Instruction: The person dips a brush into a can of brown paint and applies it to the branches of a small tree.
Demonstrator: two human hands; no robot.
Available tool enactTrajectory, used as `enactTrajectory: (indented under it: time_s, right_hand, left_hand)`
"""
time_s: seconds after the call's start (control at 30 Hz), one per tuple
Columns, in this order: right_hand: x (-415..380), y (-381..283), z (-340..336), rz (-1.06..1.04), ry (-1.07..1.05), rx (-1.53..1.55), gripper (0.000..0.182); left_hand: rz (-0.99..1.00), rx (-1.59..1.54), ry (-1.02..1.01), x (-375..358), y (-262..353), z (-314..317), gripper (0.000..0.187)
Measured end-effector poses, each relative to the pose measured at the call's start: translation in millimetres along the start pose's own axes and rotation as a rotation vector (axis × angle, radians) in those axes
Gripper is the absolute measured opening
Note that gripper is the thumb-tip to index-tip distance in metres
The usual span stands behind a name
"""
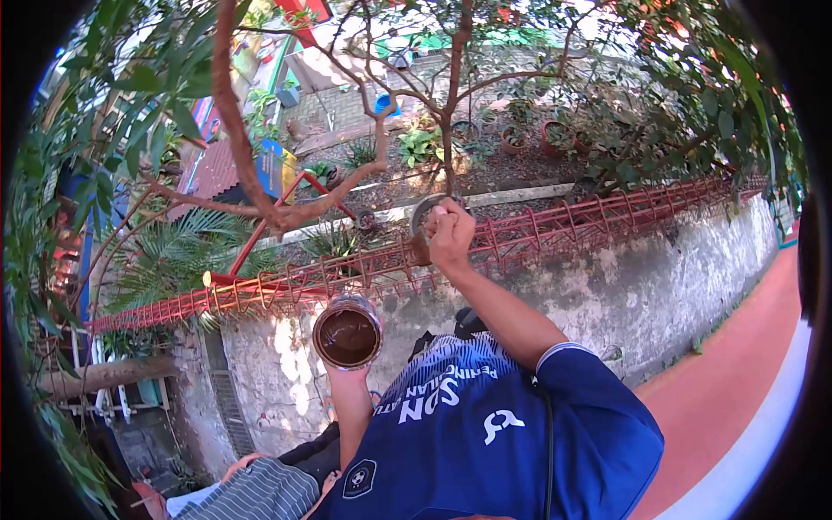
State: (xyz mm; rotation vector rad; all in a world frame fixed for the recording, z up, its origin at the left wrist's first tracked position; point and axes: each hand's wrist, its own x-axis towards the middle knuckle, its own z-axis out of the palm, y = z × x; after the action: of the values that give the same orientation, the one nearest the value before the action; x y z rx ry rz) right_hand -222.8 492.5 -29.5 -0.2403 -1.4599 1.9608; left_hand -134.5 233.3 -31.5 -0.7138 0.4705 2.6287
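My left hand (348, 378) holds up a round paint can (317, 322) from below, its mouth facing me. Dark brown paint (348, 336) shows inside. My right hand (452, 236) is closed in a fist at the red rebar lattice (572, 218), up and to the right of the can. From that fist a brown paintbrush (419, 251) reaches down against the bars; its handle is mostly hidden by my fingers. The lattice runs along the top of a low, weathered wall (555, 303), with wire loops joining its long bars.
Tree branches (251, 173) and leaves hang over the left and top. Behind the lattice lies a garden bed with potted plants (513, 140). At the lower left is another person in striped grey clothing (260, 490). A red-and-white walkway (737, 347) curves along the right.
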Motion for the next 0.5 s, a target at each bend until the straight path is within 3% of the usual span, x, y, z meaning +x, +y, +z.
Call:
enactTrajectory:
  time_s: [0.07,0.2,0.33,0.5]
  right_hand:
    - [-1.8,-4.2,-0.5,-0.018,0.002,0.009,0.031]
    - [-12.1,5.3,26.3,-0.063,-0.033,0.019,0.030]
    - [-6.7,5.9,43.5,0.117,0.085,0.284,0.025]
    - [-9.2,0.6,9.8,0.103,0.124,0.381,0.029]
  left_hand:
    - [0.047,-0.005,0.114,-16.0,-6.7,18.0,0.051]
    - [0.075,0.000,0.119,-27.4,-24.4,13.3,0.052]
    - [0.086,0.015,0.113,-27.0,-26.1,-0.6,0.053]
    - [0.087,0.089,0.061,-15.0,-14.3,-24.2,0.055]
